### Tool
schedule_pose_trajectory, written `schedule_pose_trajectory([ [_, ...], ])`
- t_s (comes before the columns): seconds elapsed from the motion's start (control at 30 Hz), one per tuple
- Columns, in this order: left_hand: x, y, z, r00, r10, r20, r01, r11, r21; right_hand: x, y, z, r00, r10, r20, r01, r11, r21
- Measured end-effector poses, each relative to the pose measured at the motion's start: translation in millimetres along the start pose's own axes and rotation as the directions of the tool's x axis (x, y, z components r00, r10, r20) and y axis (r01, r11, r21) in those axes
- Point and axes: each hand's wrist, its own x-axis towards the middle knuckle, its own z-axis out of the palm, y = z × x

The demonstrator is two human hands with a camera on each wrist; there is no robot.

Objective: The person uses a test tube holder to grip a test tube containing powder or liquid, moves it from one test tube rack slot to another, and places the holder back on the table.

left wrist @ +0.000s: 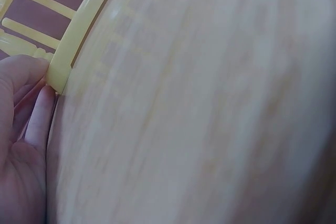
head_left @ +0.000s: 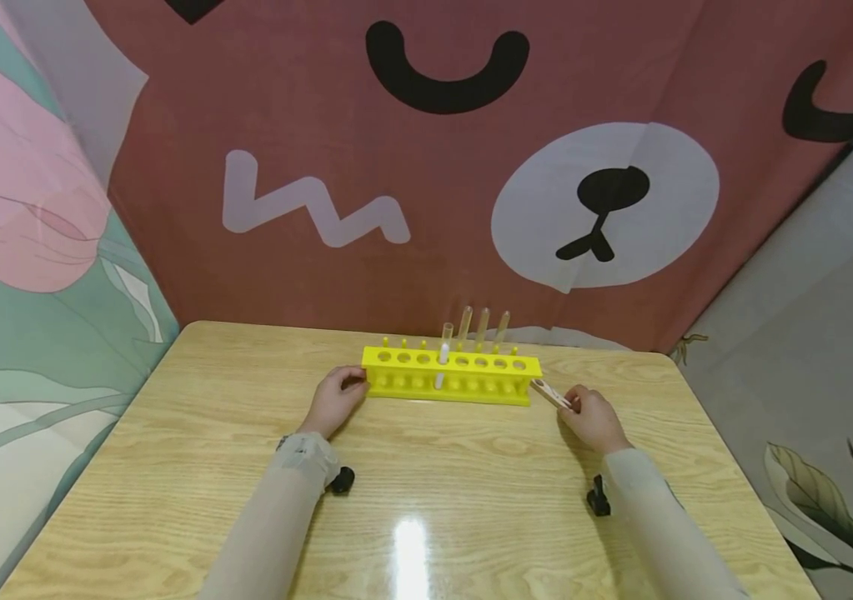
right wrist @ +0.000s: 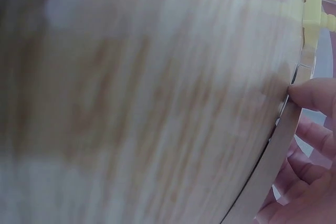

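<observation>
A yellow test tube rack [head_left: 452, 361] stands toward the back of the table. One test tube [head_left: 447, 332] with something white in it stands upright in a middle hole; three clear test tubes [head_left: 483, 323] sit on the pegs behind. My left hand [head_left: 335, 402] is at the rack's left end; in the left wrist view its thumb [left wrist: 26, 69] and a finger pinch the end of the base. By the right end, my right hand [head_left: 594, 417] holds a wooden test tube clamp [head_left: 550, 393] between thumb and fingers, its tip pointing at the rack. The clamp's rear part is hidden by the hand.
The wood-grain table [head_left: 426, 475] ends close behind the rack. A brown curtain with a bear print [head_left: 306, 275] hangs at its back edge, with more printed cloth at the left and right. Small black devices [head_left: 342, 480] are worn at both wrists.
</observation>
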Motion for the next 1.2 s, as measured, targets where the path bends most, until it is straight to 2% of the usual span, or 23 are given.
schedule_pose_trajectory([
  [0.43, 3.1, -0.7, 1.0, 1.000, -0.015, -0.006, 0.015, 1.000, 0.014, 2.9, 0.3, -2.1, 0.999, -0.030, 0.023, 0.031, 1.000, -0.003],
  [0.6, 5.1, -2.4, -0.4, 1.000, -0.002, -0.015, 0.002, 1.000, 0.024, 6.2, -2.9, -4.1, 0.996, -0.040, 0.077, 0.041, 0.999, -0.011],
  [0.77, 6.0, -3.6, -0.1, 1.000, -0.010, -0.023, 0.011, 0.999, 0.037, 13.2, -2.9, -12.5, 0.984, -0.056, 0.171, 0.061, 0.998, -0.021],
  [0.83, 6.1, -2.4, -0.2, 1.000, -0.019, -0.017, 0.019, 0.999, 0.040, 16.2, -2.2, -18.3, 0.971, -0.048, 0.233, 0.054, 0.998, -0.016],
  [0.9, 6.7, -0.8, -0.8, 1.000, -0.018, -0.004, 0.019, 0.999, 0.046, 19.3, -1.2, -25.2, 0.950, -0.050, 0.308, 0.055, 0.998, -0.008],
  [1.07, 11.6, 2.3, -7.8, 0.998, 0.004, 0.065, -0.011, 0.993, 0.114, 26.8, -0.2, -49.3, 0.875, -0.059, 0.480, 0.041, 0.998, 0.047],
  [1.2, 16.1, 6.4, -17.6, 0.989, 0.033, 0.145, -0.061, 0.979, 0.193, 30.6, 3.4, -69.5, 0.853, -0.006, 0.522, 0.009, 1.000, -0.002],
])
